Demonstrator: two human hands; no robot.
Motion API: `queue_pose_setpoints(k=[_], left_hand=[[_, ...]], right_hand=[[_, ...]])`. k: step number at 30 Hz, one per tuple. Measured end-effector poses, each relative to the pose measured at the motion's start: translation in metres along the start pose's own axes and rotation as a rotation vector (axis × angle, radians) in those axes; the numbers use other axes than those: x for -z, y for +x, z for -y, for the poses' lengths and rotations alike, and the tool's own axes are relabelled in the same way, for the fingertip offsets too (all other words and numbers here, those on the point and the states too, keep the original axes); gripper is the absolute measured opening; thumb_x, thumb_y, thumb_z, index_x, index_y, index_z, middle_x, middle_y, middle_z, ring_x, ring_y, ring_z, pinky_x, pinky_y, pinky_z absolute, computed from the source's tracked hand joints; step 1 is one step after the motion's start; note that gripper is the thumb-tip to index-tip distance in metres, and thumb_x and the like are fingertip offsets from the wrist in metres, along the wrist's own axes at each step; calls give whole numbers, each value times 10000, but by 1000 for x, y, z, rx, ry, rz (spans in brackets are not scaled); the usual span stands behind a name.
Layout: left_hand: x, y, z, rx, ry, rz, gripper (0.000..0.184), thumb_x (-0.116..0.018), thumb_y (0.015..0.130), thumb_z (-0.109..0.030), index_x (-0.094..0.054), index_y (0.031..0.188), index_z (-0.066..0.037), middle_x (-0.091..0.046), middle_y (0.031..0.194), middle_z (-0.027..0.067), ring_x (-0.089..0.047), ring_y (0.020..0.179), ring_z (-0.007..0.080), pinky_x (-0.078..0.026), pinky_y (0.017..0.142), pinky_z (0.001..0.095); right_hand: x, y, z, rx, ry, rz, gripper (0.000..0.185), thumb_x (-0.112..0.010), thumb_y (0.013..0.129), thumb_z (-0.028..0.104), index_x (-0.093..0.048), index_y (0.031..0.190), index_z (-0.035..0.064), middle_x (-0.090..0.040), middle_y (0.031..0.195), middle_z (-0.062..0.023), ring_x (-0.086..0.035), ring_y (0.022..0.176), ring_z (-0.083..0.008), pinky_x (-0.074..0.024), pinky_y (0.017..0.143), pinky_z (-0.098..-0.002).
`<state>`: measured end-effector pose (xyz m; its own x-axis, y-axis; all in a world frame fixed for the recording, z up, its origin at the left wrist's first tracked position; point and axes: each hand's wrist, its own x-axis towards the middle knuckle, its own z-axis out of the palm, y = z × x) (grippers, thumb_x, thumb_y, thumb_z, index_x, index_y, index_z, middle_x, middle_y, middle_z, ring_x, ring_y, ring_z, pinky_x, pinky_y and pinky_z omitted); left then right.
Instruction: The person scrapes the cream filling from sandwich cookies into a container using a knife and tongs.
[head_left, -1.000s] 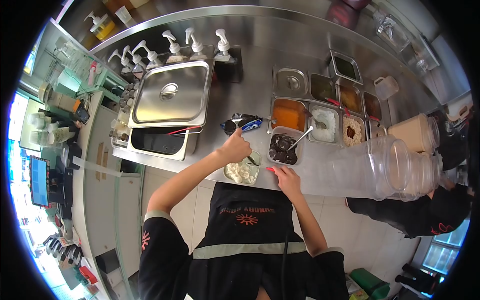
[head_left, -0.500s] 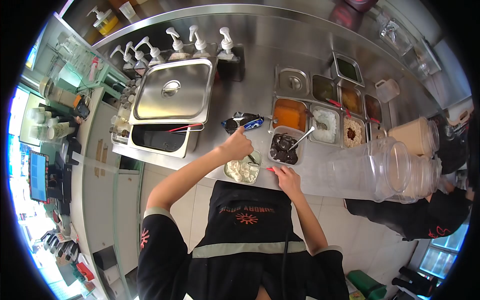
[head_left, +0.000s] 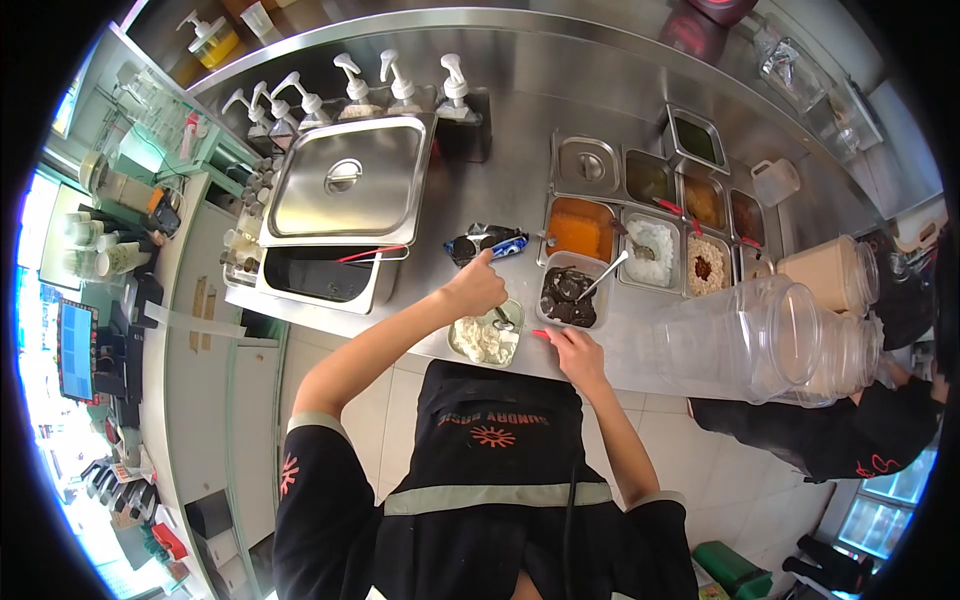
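Note:
My left hand (head_left: 477, 288) is closed over the upper edge of a small tub (head_left: 517, 347) of white cream (head_left: 484, 340), with a metal spoon (head_left: 503, 318) reaching from its fingers into the tub. At the tub's right side, my right hand (head_left: 579, 357) pinches the red handle of a thin tool (head_left: 541, 333); its far end is hard to make out near the tub rim. A clear container (head_left: 602, 312) of dark crumbled cookies (head_left: 566, 295), with a spoon (head_left: 606, 274) in it, stands just beyond the right hand. Above my left hand lies a crumpled blue and black packet (head_left: 507, 246).
Steel topping pans, one holding orange pieces (head_left: 578, 232), stand at the back right. Big clear jars (head_left: 735, 340) line the right. A lidded steel pan (head_left: 345, 180) and several pump bottles (head_left: 400, 85) are at the left. Another person's dark sleeve (head_left: 850, 435) shows far right.
My right hand and the red-handled tool have shifted slightly, the handle tilting and its end moving up and left. My left hand has barely moved.

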<state>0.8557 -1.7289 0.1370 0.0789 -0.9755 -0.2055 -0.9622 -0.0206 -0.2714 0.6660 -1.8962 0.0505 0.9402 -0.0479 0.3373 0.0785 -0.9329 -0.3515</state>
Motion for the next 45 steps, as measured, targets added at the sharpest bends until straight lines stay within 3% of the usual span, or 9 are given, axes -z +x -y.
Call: queue_pose_setpoints(k=[8, 11, 18, 24, 27, 36, 38, 42, 45], left_hand=[[6, 3, 1, -63, 37, -54, 181, -569, 698, -170, -589, 525, -218, -572, 540, -42, -569, 547, 126, -322, 835, 341], [12, 8, 0, -86, 41, 69, 164, -552, 730, -183, -625, 588, -218, -601, 590, -49, -590, 596, 122, -333, 812, 352], [8, 11, -4, -104, 32, -78, 195, -565, 705, -158, -589, 519, -208, -561, 527, -38, -575, 552, 138, -323, 842, 351], [13, 14, -4, -129, 34, -18, 174, -564, 708, -159, -600, 545, -207, -569, 547, -38, -583, 567, 139, -323, 825, 352], [14, 12, -4, -105, 40, -7, 167, -565, 709, -165, -603, 552, -210, -579, 560, -38, -583, 566, 138, -320, 828, 351], [9, 11, 1, -56, 34, 65, 157, -550, 723, -192, -623, 585, -204, -606, 590, -33, -589, 590, 139, -324, 803, 360], [10, 9, 3, -51, 56, 47, 148, -571, 711, -188, -612, 569, -205, -596, 579, -38, -559, 532, 124, -320, 788, 334], [7, 7, 7, -49, 29, 108, 123, -561, 717, -195, -631, 616, -203, -608, 620, -25, -600, 615, 142, -330, 805, 367], [7, 6, 8, -45, 18, 151, 107, -564, 717, -197, -634, 636, -203, -610, 639, -29, -597, 613, 142, -331, 798, 364]], right_hand=[[-2, -4, -2, 7, 12, 2, 288, -580, 708, 93, -628, 973, 195, -467, 686, 1, -518, 570, -187, -448, 452, -314], [1, -2, 0, 6, -2, -19, 290, -580, 704, 90, -628, 971, 193, -466, 685, -1, -518, 567, -188, -448, 449, -316], [7, -1, 1, -22, 12, 64, 275, -592, 719, 84, -627, 977, 173, -499, 698, -15, -549, 604, -202, -448, 489, -332], [3, -6, 2, -35, -38, 115, 252, -594, 723, 92, -627, 963, 164, -496, 686, -21, -548, 574, -210, -447, 476, -333], [4, -2, 7, -31, 47, 8, 241, -597, 725, 92, -625, 954, 161, -496, 687, -24, -552, 567, -209, -448, 472, -328], [-11, -3, 10, -13, 42, -4, 263, -584, 743, 119, -594, 1002, 160, -499, 710, -20, -561, 548, -204, -461, 444, -331], [-15, -5, 11, -14, 26, 22, 251, -581, 755, 125, -592, 1004, 159, -503, 713, -24, -563, 547, -209, -461, 443, -334], [-20, -8, 13, -20, 34, 98, 241, -577, 772, 138, -592, 1011, 158, -509, 718, -30, -569, 556, -219, -460, 444, -336], [-20, -5, 15, -51, 101, -14, 259, -580, 759, 127, -590, 1016, 161, -510, 719, -31, -572, 562, -222, -460, 448, -338]])
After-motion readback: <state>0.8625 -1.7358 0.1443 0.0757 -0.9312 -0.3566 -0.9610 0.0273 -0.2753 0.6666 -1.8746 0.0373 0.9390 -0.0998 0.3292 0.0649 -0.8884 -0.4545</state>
